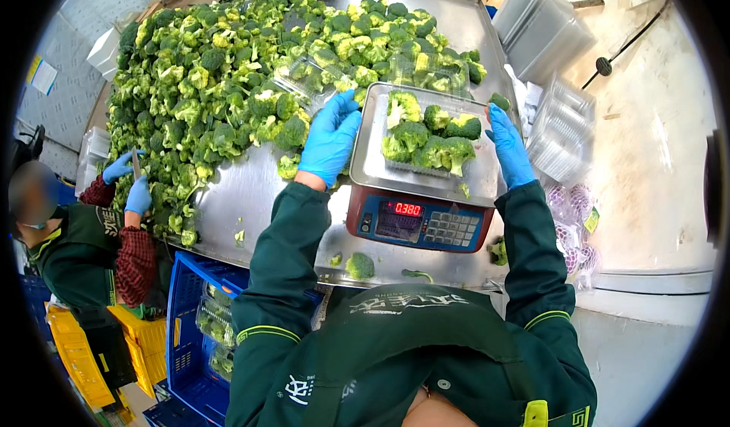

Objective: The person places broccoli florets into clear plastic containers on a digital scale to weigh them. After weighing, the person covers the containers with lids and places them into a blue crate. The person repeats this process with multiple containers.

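Observation:
On the steel platform of a digital scale sits a clear plastic tray holding several broccoli florets. Red digits glow on its display. My left hand, in a blue glove, is beside the platform's left edge, fingers stretched forward and holding nothing visible. Along the right edge is my right hand, also gloved, with thumb and fingers apart. A single broccoli floret lies just beyond its fingertips; whether they touch is unclear. Beyond my left fingertips lies an empty clear plastic tray among loose florets.
A large broccoli heap covers the steel table's left and far parts. At left, a co-worker's gloved hands hold a knife. A blue crate holds packed broccoli. Stacked clear trays and netted produce are at right.

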### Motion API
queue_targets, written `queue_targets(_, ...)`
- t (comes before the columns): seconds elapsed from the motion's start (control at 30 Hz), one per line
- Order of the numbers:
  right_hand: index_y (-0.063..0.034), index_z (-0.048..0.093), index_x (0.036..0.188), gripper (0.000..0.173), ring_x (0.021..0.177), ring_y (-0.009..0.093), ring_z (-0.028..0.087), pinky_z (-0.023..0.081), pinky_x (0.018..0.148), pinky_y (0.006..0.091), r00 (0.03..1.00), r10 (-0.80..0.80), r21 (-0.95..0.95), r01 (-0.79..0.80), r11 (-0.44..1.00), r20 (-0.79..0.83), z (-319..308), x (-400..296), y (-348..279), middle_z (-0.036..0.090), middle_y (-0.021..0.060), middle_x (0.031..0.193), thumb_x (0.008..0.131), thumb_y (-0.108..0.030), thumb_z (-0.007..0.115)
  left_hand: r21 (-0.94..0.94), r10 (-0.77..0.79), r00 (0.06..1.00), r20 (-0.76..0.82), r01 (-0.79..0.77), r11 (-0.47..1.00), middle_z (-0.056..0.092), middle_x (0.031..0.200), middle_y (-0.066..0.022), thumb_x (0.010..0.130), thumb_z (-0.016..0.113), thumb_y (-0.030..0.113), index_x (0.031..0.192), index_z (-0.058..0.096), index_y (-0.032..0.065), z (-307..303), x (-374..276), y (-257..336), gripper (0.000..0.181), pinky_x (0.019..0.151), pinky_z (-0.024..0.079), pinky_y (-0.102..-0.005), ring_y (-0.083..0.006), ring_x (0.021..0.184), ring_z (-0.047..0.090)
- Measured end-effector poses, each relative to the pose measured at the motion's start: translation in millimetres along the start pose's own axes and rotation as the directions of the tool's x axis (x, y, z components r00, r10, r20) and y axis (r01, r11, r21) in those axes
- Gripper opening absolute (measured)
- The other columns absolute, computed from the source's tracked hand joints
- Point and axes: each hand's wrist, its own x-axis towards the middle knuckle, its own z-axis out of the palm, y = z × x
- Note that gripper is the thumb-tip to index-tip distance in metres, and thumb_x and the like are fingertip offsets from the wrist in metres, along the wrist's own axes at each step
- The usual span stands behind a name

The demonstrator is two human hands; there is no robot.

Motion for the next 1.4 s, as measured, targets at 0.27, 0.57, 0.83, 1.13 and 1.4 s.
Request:
queue_targets(0.27,-0.0065,0.049,0.127,0.055,0.122,0.033,0.040,0.032,0.103,0.0379,0.908,-0.326,-0.801,0.394,0.450,0.263,58,3,19,0.045,0.0185,0.132,0.084,-0.039,0.061,0.018,-0.105,0.987,0.121,0.104,0.994,0.052,0.122,-0.0117,0.089,0.056,0.014,0.135,0.039,0.0030,17,-4,-23,0.050,0.095,0.040,-0.0305,-0.0181,0.109,0.050)
queue_targets(0.57,-0.0101,0.053,0.124,0.060,0.116,0.036,0.041,0.037,0.096,0.0424,0.943,0.051,-0.815,0.254,0.521,0.327,64,24,-34,0.052,0.0181,0.117,0.074,-0.039,0.067,0.085,0.017,0.998,0.067,-0.022,0.996,0.054,0.117,-0.0078,0.089,0.055,0.008,0.130,0.045,0.0039,41,3,-12,0.042,0.093,0.042,-0.0286,-0.0148,0.107,0.051)
queue_targets(0.83,-0.0029,0.055,0.119,0.048,0.093,0.020,0.057,0.047,0.080,0.0320,0.968,-0.025,-0.470,0.143,0.871,0.249,44,38,-39,0.061,0.0117,0.105,0.078,-0.023,0.070,0.036,0.028,1.000,0.001,-0.028,0.999,0.057,0.110,-0.0051,0.089,0.056,0.007,0.126,0.049,0.0034,32,15,-7,0.038,0.086,0.044,-0.0255,-0.0109,0.096,0.052)
queue_targets(1.13,0.0010,0.056,0.110,0.036,0.092,0.015,0.057,0.045,0.081,0.0279,0.843,-0.294,-0.052,0.353,0.934,0.451,110,-2,-135,0.061,0.0086,0.099,0.091,-0.030,0.056,-0.525,-0.091,0.935,0.343,0.271,0.807,0.058,0.104,-0.0082,0.089,0.060,0.029,0.130,0.042,0.0047,52,18,62,0.051,0.068,0.053,-0.0342,-0.0193,0.088,0.061)
queue_targets(1.4,-0.0027,0.057,0.113,0.041,0.091,0.016,0.057,0.046,0.080,0.0286,0.991,-0.085,-0.404,0.120,0.907,0.102,37,-30,-83,0.061,0.0091,0.104,0.084,-0.030,0.067,-0.189,-0.279,0.932,-0.232,0.238,0.953,0.059,0.108,-0.0076,0.082,0.061,0.016,0.116,0.057,0.0088,-73,-41,-2,0.034,0.068,0.053,-0.0295,-0.0183,0.091,0.061)
